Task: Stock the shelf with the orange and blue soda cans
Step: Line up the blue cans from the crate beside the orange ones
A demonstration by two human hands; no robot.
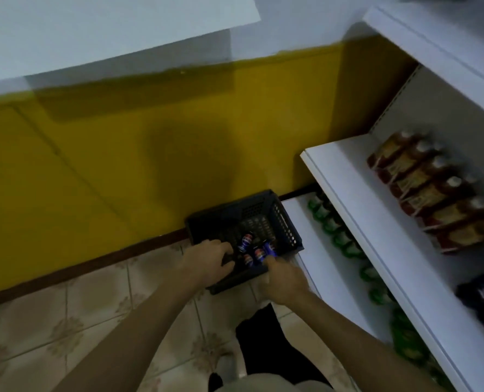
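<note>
Left fingers (pixel 226 249) curled into crate (pixel 255 209) at near-left corner, right fingers (pixel 269 261) over near edge, blue cans (pixel 259 254) between them; hold unclear for both. Crate on floor (pixel 93 321) by shelf (pixel 376 222).

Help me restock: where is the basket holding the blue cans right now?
Head view, lower centre: the dark basket sits on the tiled floor against the yellow wall, just left of the white shelf unit.

Bare forearms (pixel 139 321), black trousers (pixel 263 335), pale shirt (pixel 263 385)
</note>
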